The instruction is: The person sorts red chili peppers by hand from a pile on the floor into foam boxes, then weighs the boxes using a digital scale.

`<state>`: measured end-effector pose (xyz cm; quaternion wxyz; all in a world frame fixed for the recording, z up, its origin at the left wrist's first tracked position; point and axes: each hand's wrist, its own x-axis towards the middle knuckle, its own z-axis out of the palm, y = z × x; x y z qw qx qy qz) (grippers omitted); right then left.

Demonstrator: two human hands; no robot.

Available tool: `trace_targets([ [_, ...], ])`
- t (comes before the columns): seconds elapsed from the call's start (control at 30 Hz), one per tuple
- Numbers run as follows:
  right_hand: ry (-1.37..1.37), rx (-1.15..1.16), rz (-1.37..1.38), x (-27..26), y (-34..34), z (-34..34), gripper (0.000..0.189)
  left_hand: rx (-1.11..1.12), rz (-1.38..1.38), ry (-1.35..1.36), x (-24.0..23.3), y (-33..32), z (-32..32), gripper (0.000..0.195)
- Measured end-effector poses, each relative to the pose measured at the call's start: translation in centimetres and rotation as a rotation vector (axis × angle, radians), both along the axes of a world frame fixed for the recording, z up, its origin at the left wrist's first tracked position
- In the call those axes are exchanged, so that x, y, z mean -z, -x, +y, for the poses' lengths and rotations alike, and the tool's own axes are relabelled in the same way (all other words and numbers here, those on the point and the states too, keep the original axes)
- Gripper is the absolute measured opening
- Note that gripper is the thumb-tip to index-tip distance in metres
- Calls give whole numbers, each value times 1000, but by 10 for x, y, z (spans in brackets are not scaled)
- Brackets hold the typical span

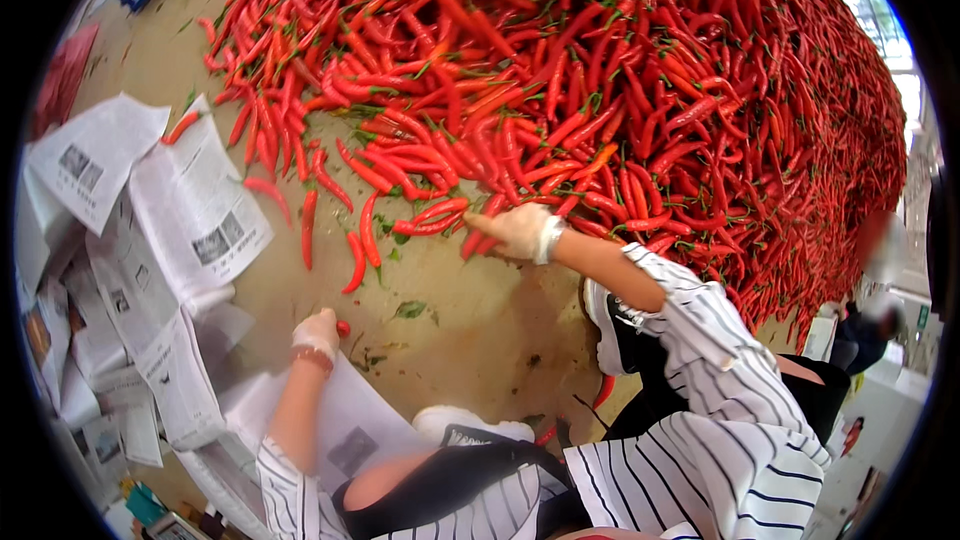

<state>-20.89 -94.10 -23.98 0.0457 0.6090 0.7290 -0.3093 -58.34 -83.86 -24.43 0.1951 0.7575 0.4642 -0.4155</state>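
A huge heap of red chili peppers (525,90) with green stems covers the floor in front of me. My right hand (517,231), in a pale thin glove, is at the near edge of the heap; red chilies show beneath its fingers, but whether it grips them I cannot tell. My left hand (316,331), also gloved, is curled shut around a red chili (343,328), only part of which shows. It is over the edge of a white printed sheet (367,420) by my leg. Several loose chilies (358,262) lie between the heap and my hands.
Printed white paper bags or sheets (176,375) pile up at the left. A single chili (180,127) rests on one. Leaf scraps (410,309) and damp stains mark the tan floor (450,330). My sneakers (611,322) stand near the heap. A person (866,334) is at the far right.
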Motion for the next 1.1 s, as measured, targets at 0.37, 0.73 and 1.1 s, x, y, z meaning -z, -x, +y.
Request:
trace_targets([
  [0.37,328,-420,-228,-123,-124,-25,42,483,-237,34,-65,-221,-6,60],
  [0.73,149,-146,-371,-152,-227,-117,68,-424,-894,16,-4,-470,-40,46],
  [1.1,114,786,-119,-35,-179,-97,50,-1221,-1188,392,-65,-412,-33,27],
])
